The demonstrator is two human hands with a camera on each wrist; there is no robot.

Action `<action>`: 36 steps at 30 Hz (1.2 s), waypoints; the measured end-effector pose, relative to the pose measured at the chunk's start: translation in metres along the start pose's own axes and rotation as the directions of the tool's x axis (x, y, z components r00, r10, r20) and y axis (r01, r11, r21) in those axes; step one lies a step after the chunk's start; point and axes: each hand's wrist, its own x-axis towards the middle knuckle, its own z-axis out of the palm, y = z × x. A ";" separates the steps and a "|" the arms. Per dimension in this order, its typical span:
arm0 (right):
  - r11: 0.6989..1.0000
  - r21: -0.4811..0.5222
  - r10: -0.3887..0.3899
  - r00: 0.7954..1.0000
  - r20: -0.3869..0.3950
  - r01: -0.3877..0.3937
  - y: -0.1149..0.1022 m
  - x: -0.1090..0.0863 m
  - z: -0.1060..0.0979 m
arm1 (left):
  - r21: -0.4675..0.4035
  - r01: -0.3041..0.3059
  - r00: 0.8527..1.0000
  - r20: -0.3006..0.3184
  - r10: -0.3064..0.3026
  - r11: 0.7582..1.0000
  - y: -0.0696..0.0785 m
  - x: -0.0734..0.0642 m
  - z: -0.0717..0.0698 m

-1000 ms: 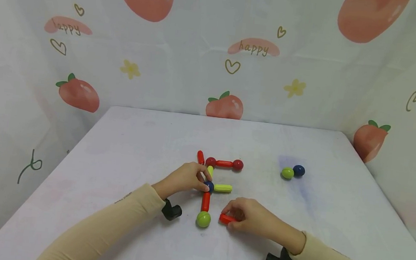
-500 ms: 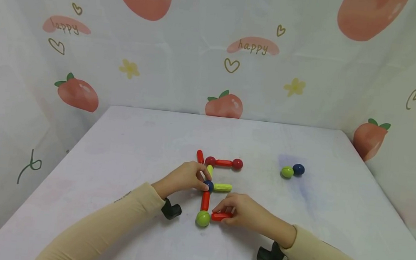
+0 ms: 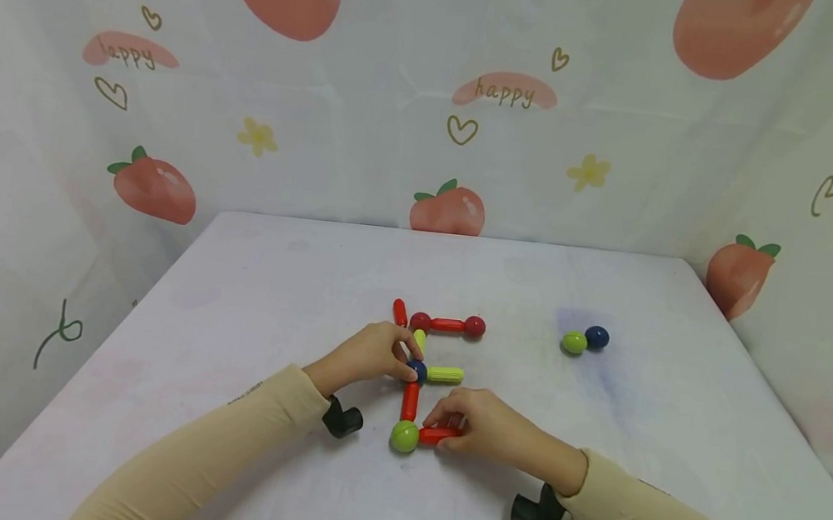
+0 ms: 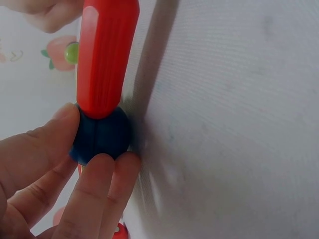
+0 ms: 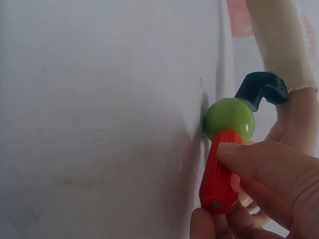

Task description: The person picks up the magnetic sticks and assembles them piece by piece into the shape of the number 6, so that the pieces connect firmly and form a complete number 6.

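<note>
**Green ball is the weak spot as a short red rod meets it**

At the middle of the worktop, between its left and right edges, a person's right hand pinches the short red rod between thumb and fingers, one end touching the green ball. The left hand is clamped on a blue ball, and a linking red rod joins the two balls. One yellow-green rod juts from the blue ball toward the right edge; another points toward the far edge, reaching a red ball.

The danger, by the look of it, lies at the green ball: no fingers steady it, so a hard push from the right hand could roll it toward the left edge and swing the linking red rod askew. Should the left hand twist or slacken, the blue ball could turn and drag its rods out of line. A rod pressed on at a slant might seat poorly and come away on release. A slanted red rod, just behind the left hand, could be knocked by the knuckles; whether it touches the red ball is hard to tell.
</note>
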 end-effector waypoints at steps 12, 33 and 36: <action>1.000 0.013 -0.008 1.000 0.009 0.007 0.005 0.001 0.002 | 0.000 0.008 1.000 0.001 -0.008 1.000 -0.001 0.001 0.001; 1.000 0.017 0.018 1.000 0.016 -0.018 0.003 0.001 0.000 | 0.000 0.008 1.000 0.000 -0.008 1.000 0.000 0.000 0.000; 0.999 0.030 0.034 0.999 -0.017 -0.033 0.003 -0.001 -0.007 | -0.004 0.005 1.000 0.000 -0.005 1.000 0.000 0.000 0.000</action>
